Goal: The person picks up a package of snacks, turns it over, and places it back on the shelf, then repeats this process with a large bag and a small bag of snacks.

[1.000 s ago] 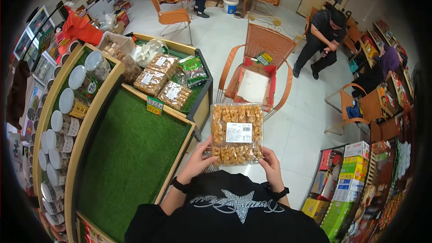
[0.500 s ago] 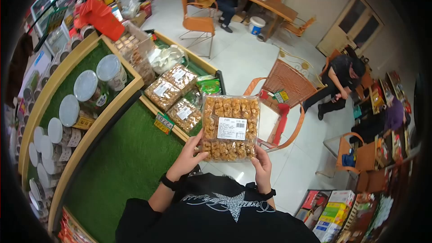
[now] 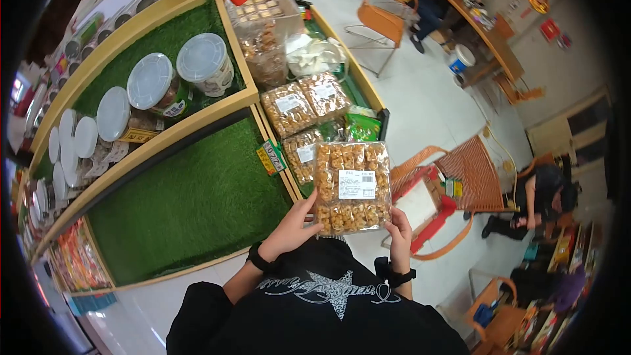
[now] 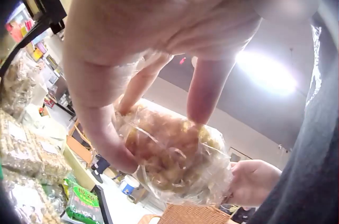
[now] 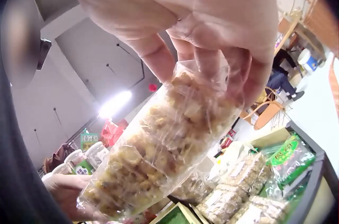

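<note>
A clear pack of brown clustered snacks (image 3: 353, 187) with a white label is held level in front of the chest. My left hand (image 3: 289, 229) grips its left edge and my right hand (image 3: 399, 235) its right edge. In the left wrist view, the left hand's fingers (image 4: 206, 89) and thumb pinch the end of the pack (image 4: 175, 155). The right wrist view shows the right hand (image 5: 185, 17) gripping the other end of the pack (image 5: 159, 144). Similar packs (image 3: 289, 106) lie on the display shelf beyond, beside a green bag (image 3: 363, 126).
A green-lined bin (image 3: 190, 197) with a wooden rim is at the left, below lidded tubs (image 3: 150, 82). A price tag (image 3: 271, 158) stands on the rim. A woven chair (image 3: 480, 171) holding a red box is at the right. Seated people are farther back.
The view has turned toward the left display, so the green bin and shelf packs appear nearer and the chair has shifted right. Both hands still hold the same pack.
</note>
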Demonstrator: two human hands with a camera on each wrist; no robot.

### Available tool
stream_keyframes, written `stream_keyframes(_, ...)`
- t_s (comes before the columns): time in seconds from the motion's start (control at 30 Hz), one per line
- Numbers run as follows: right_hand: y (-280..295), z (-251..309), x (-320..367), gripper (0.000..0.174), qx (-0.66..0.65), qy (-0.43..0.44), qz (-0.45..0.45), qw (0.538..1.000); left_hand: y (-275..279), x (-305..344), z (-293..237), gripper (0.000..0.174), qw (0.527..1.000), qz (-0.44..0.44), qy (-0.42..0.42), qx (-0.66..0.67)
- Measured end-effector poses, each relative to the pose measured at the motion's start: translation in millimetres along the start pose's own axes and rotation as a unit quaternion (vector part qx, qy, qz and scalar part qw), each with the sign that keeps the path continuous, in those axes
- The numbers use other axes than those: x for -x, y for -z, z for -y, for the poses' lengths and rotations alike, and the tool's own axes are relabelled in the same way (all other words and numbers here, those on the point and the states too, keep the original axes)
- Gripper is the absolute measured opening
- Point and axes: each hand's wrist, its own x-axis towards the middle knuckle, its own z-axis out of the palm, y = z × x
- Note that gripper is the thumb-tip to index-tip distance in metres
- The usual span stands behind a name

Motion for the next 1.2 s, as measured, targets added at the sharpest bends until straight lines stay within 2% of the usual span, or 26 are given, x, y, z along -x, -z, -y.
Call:
stream_keyframes(0.13, 13, -18, -76, 0.037, 0.013, -0.067, 0.104, 0.992, -9, -37, 25, 0.076, 0.995, -0.076, 0.059, 0.027)
stream_keyframes(0.2, 12, -40, -116, 0.036, 0.013, -0.093, 0.132, 0.987, -16, -62, 47, 0.077, 0.945, -0.126, 0.128, 0.273)
stream_keyframes(0.27, 7, -60, -153, 0.031, 0.045, -0.078, 0.171, 0.981, -24, -87, 69, 0.076, 0.928, -0.178, 0.165, 0.285)
stream_keyframes(0.33, 11, -91, -190, 0.03, 0.062, -0.124, 0.223, 0.965, -25, -110, 87, 0.07, 0.901, -0.193, 0.235, 0.311)
stream_keyframes(0.37, 12, -105, -206, 0.03, 0.078, -0.161, 0.267, 0.947, -24, -120, 100, 0.067, 0.917, -0.191, 0.26, 0.236)
stream_keyframes(0.4, 9, -113, -219, 0.03, 0.078, -0.169, 0.278, 0.942, -25, -130, 106, 0.067, 0.911, -0.201, 0.267, 0.24)
stream_keyframes(0.47, -3, -128, -242, 0.026, 0.129, -0.154, 0.299, 0.933, -26, -150, 118, 0.063, 0.906, -0.299, 0.273, 0.127)
stream_keyframes(0.5, -7, -146, -256, 0.036, 0.119, -0.164, 0.315, 0.927, -31, -160, 172, 0.059, 0.907, -0.356, 0.219, 0.058)
stream_keyframes(0.53, -13, -160, -265, 0.036, 0.119, -0.173, 0.328, 0.921, -37, -165, 221, 0.055, 0.898, -0.406, 0.166, -0.015)
stream_keyframes(0.57, -19, -172, -270, 0.044, 0.174, -0.148, 0.332, 0.915, -25, -169, 204, 0.046, 0.9, -0.386, 0.194, -0.055)
stream_keyframes(0.6, -24, -174, -269, 0.053, 0.228, -0.118, 0.334, 0.907, -25, -173, 204, 0.042, 0.85, -0.395, 0.291, -0.193)
stream_keyframes(0.63, -30, -171, -270, 0.065, 0.178, -0.231, 0.365, 0.884, -25, -175, 202, 0.046, 0.867, -0.381, 0.308, -0.093)
stream_keyframes(0.67, -34, -174, -266, 0.065, 0.185, -0.231, 0.368, 0.881, -24, -178, 199, 0.05, 0.875, -0.365, 0.318, 0.007)
stream_keyframes(0.7, -38, -177, -263, 0.066, 0.162, -0.238, 0.351, 0.891, -21, -180, 181, 0.05, 0.87, -0.375, 0.319, 0.01)
stream_keyframes(0.77, -42, -185, -259, 0.066, 0.142, -0.246, 0.344, 0.895, -18, -181, 148, 0.053, 0.891, -0.284, 0.346, 0.073)
stream_keyframes(0.8, -42, -188, -258, 0.066, 0.119, -0.245, 0.333, 0.903, -26, -180, 160, 0.053, 0.887, -0.293, 0.347, 0.078)
stream_keyframes(0.87, -45, -187, -258, 0.066, 0.097, -0.241, 0.328, 0.908, -45, -179, 200, 0.056, 0.891, -0.405, 0.181, -0.097)
stream_keyframes(0.9, -46, -185, -259, 0.066, 0.092, -0.267, 0.328, 0.901, -44, -181, 196, 0.051, 0.875, -0.405, 0.214, -0.159)
stream_keyframes(0.93, -48, -183, -258, 0.065, 0.088, -0.293, 0.329, 0.893, -42, -181, 192, 0.051, 0.87, -0.415, 0.215, -0.157)
stream_keyframes(0.97, -49, -184, -257, 0.064, 0.089, -0.295, 0.328, 0.893, -37, -180, 189, 0.052, 0.876, -0.42, 0.236, -0.005)
stream_keyframes(1.0, -51, -183, -257, 0.064, 0.093, -0.285, 0.35, 0.887, -28, -177, 180, 0.053, 0.86, -0.424, 0.244, 0.145)
stream_keyframes(1.07, -50, -175, -257, 0.064, 0.041, -0.293, 0.353, 0.887, -29, -173, 163, 0.05, 0.852, -0.41, 0.208, 0.25)
stream_keyframes(1.1, -52, -162, -257, 0.063, 0.111, -0.306, 0.357, 0.876, -30, -169, 170, 0.049, 0.88, -0.427, 0.152, 0.141)
stream_keyframes(1.13, -51, -148, -257, 0.062, 0.181, -0.314, 0.361, 0.859, -28, -162, 140, 0.048, 0.86, -0.412, 0.149, 0.261)
stream_keyframes(1.17, -45, -166, -264, 0.058, 0.184, -0.286, 0.402, 0.85, -32, -159, 149, 0.046, 0.865, -0.409, 0.138, 0.256)
stream_keyframes(1.2, -40, -187, -273, 0.055, 0.184, -0.256, 0.443, 0.839, -38, -159, 181, 0.042, 0.885, -0.402, 0.077, 0.222)
